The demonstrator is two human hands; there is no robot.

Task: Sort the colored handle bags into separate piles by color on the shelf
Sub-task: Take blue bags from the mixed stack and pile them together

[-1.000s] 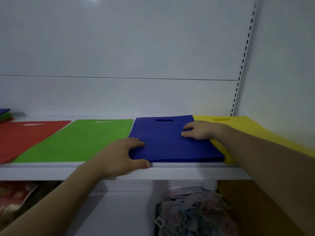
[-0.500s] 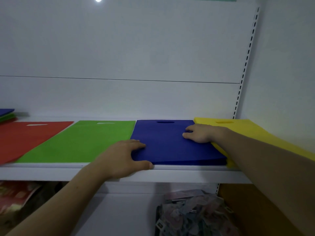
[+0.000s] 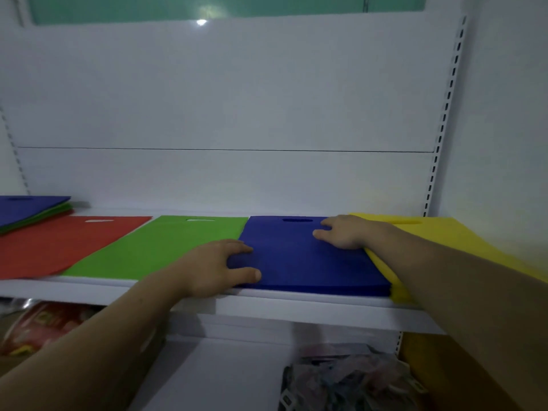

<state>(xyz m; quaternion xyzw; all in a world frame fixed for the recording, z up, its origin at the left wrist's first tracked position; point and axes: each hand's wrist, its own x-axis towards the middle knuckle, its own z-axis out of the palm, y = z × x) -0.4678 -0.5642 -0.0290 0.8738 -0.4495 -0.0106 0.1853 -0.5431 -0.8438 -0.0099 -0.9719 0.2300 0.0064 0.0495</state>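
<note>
Four piles lay side by side along the shelf (image 3: 267,304): red pile (image 3: 59,247) at left, then green pile (image 3: 154,247), blue pile (image 3: 308,259), and yellow pile (image 3: 439,235) at right against the wall. At far left, behind the red, sat a mixed stack (image 3: 32,210) with blue on top and green and red edges showing under it, apparently not yet sorted. Left hand (image 3: 218,266) was at the blue pile's near-left corner, fingers spread over the top, thumb along the front edge; the hand looked loosely pinched on that corner, not clenched. Right hand (image 3: 345,232) lay flat and open on the blue pile's far-right part, near the handle cutout (image 3: 297,220), just beside the yellow. Neither hand lifted anything; both looked to be squaring the pile. Judged handling: bags thin, light, limp, probably non-woven fabric, with a matte face that should grip rather than slide. A single bag would flop if taken by one corner; a stack would sag and fan out. Best hold: both hands on opposite edges, or palm flat on top with thumb under the front edge. The cutout would serve for one bag only. Not fragile, though edges might crease.
</note>
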